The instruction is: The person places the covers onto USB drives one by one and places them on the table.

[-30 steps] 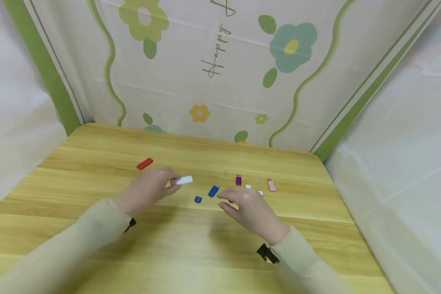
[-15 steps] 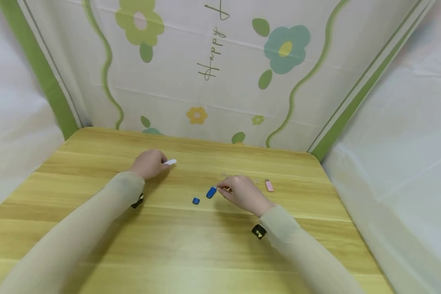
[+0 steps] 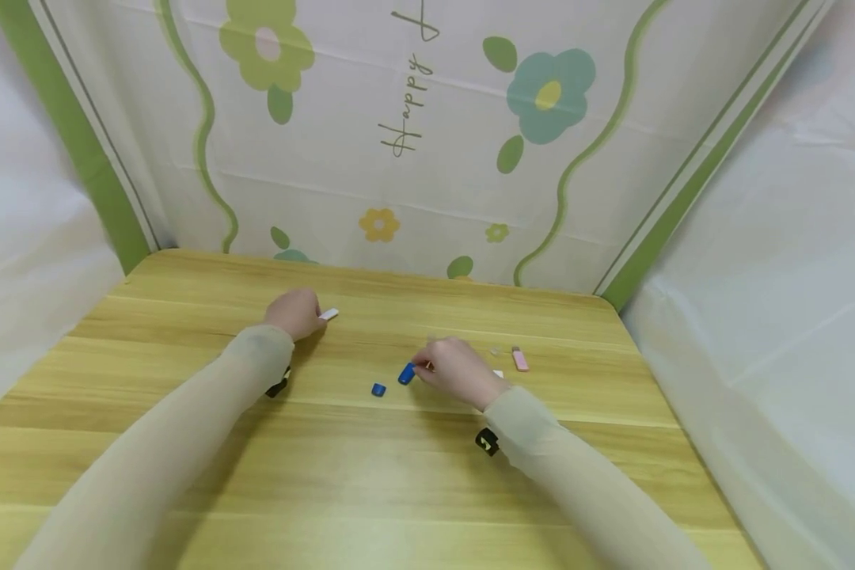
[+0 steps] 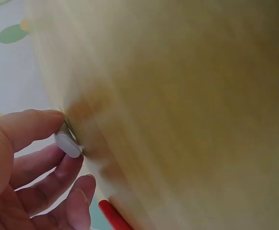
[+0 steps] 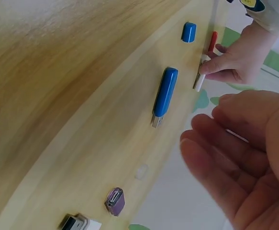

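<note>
My left hand (image 3: 295, 313) pinches a white USB stick (image 4: 68, 145) between thumb and fingers, low over the back left of the table. Beside it lies a red USB stick (image 5: 213, 41), which the left hand hides in the head view. My right hand (image 3: 459, 370) hovers with loosely bent fingers over the USB end of a blue USB stick (image 5: 166, 92). Nothing shows between its fingers in the right wrist view. The blue stick lies uncapped, and its blue cap (image 3: 378, 389) sits apart to its left.
Right of the blue stick lie a purple USB stick (image 5: 115, 201) and a white USB piece (image 5: 85, 222), largely behind the right hand in the head view. Farther right are a clear cap (image 3: 495, 351) and a pink USB stick (image 3: 519, 359). A flowered curtain (image 3: 442, 182) hangs behind the table.
My left hand has carried the white stick back and left, down beside the red one. The right hand has drifted slightly left, to over the blue stick's end.
</note>
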`<move>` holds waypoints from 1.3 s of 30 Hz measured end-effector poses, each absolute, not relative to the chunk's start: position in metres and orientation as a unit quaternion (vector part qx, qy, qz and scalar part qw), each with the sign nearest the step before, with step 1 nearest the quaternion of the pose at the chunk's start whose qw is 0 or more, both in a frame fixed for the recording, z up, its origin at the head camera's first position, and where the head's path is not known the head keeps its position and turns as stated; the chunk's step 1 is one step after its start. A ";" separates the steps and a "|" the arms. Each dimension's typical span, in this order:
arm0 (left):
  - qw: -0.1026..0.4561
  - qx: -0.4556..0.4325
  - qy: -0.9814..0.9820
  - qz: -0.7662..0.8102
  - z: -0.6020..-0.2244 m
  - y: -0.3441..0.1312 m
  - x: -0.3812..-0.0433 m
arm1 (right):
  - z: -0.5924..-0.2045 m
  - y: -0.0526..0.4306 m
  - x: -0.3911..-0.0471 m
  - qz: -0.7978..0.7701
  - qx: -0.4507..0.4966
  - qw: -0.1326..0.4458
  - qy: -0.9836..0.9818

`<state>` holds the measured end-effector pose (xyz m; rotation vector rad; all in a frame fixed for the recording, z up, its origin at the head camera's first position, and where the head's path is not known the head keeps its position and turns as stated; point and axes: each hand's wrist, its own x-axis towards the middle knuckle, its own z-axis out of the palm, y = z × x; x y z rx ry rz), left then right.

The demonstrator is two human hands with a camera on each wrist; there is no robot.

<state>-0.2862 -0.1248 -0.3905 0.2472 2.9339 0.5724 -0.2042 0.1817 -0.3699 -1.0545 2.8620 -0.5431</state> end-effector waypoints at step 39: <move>0.069 0.224 0.963 0.133 -0.381 -0.018 -0.177 | -0.393 0.141 -0.211 -0.118 -0.175 0.015 0.977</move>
